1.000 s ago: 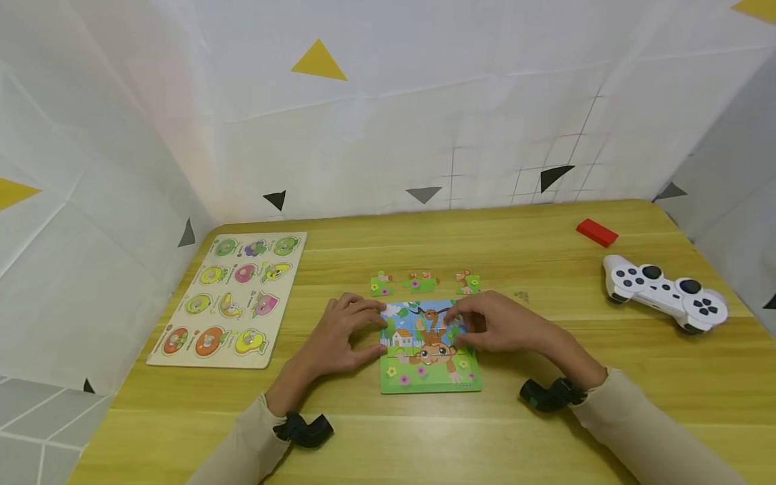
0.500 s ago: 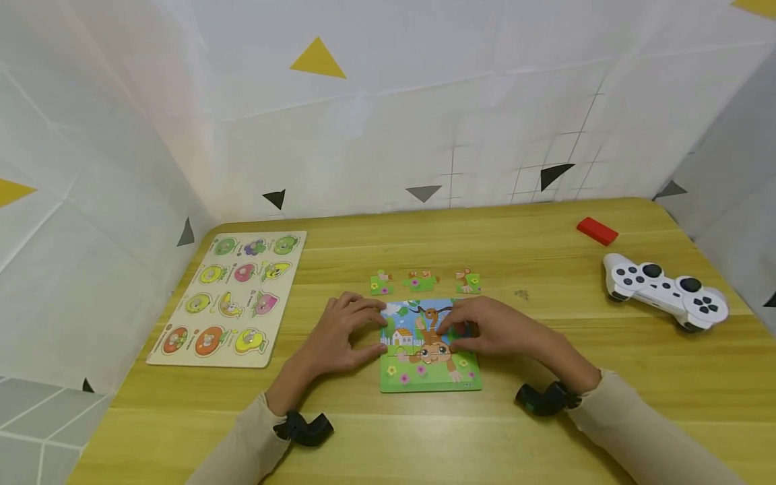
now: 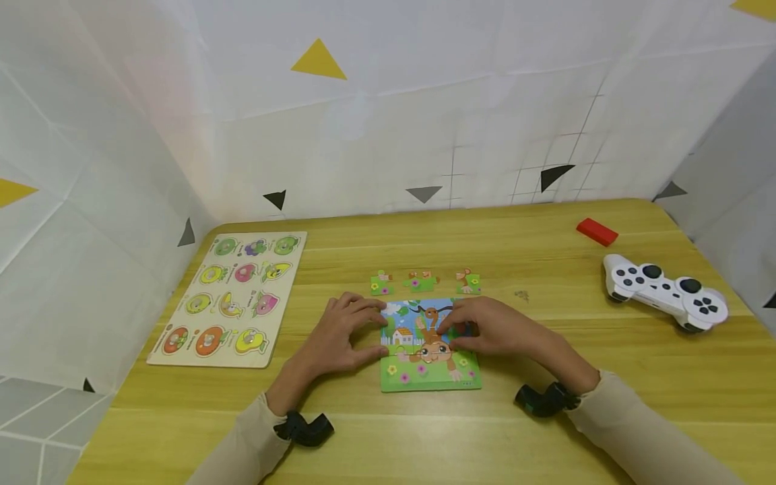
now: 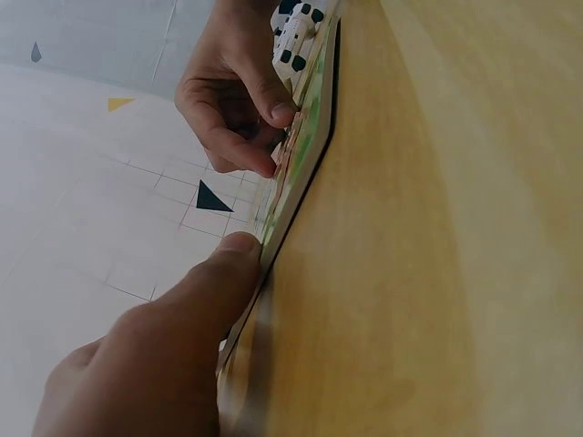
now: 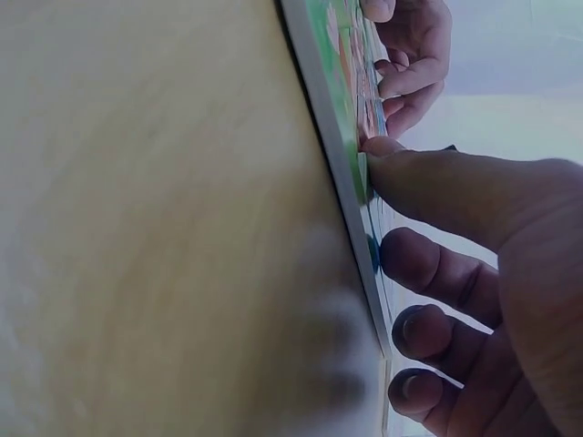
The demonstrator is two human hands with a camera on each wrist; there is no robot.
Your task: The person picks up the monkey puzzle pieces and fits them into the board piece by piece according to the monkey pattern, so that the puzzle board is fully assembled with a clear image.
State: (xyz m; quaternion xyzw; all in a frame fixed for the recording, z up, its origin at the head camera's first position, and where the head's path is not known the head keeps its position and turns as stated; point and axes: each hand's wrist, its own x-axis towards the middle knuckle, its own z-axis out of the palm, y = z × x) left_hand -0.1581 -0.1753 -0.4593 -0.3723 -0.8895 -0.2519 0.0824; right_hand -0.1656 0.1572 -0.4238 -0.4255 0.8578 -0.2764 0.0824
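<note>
A monkey jigsaw puzzle [image 3: 421, 374] lies in its flat board on the wooden table. My left hand [image 3: 345, 337] rests at the board's left side, fingertips near the upper corner and thumb lower on the edge. In the left wrist view that thumb [image 4: 232, 264] touches the board's rim. My right hand [image 3: 494, 327] is over the right half, its thumb and index finger bent down at a monkey puzzle piece [image 3: 434, 337]. Its palm and fingers hide part of the picture. Behind the board lie loose puzzle pieces: left [image 3: 382, 285], middle [image 3: 420, 283] and right [image 3: 468, 283].
To the left lies a wooden fruit puzzle board [image 3: 275, 330]. A white game controller [image 3: 663, 289] and a red block [image 3: 597, 232] are at the right. White sheets [image 3: 388, 135] with coloured triangles surround the table. Each wrist wears a black camera mount [image 3: 306, 429].
My right hand has shifted slightly left and toward me over the puzzle, its fingertips moving from the right edge to the monkey. The left hand and the loose pieces stay put.
</note>
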